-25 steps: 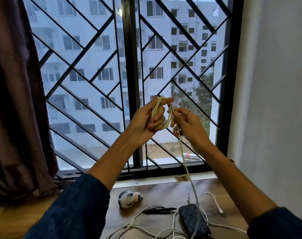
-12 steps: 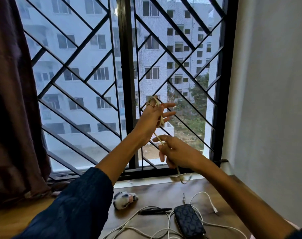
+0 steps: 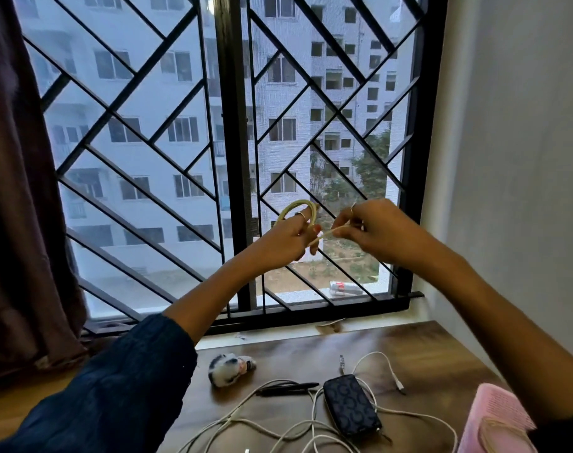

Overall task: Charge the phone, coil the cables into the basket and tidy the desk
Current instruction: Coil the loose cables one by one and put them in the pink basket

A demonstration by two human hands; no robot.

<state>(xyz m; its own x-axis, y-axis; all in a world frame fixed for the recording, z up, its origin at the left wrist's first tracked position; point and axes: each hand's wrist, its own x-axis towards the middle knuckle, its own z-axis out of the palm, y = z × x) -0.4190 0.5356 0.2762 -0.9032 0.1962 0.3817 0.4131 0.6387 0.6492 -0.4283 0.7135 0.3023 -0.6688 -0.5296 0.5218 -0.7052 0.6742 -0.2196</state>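
Observation:
Raised in front of the window, my left hand holds a coil of pale cable looped over its fingers. My right hand pinches the cable's loose end, which runs taut between the two hands. Below on the wooden desk lies a phone in a dark patterned case. Tangled white cables lie around it. A pink basket shows at the lower right, partly behind my right arm.
A black pen lies left of the phone. A small black-and-white soft toy sits near the window sill. A dark curtain hangs at the left, and a white wall stands on the right.
My right hand rose from below the left hand to its right side, pulling the cable's end taut. The hanging length of cable is now gathered up off the desk.

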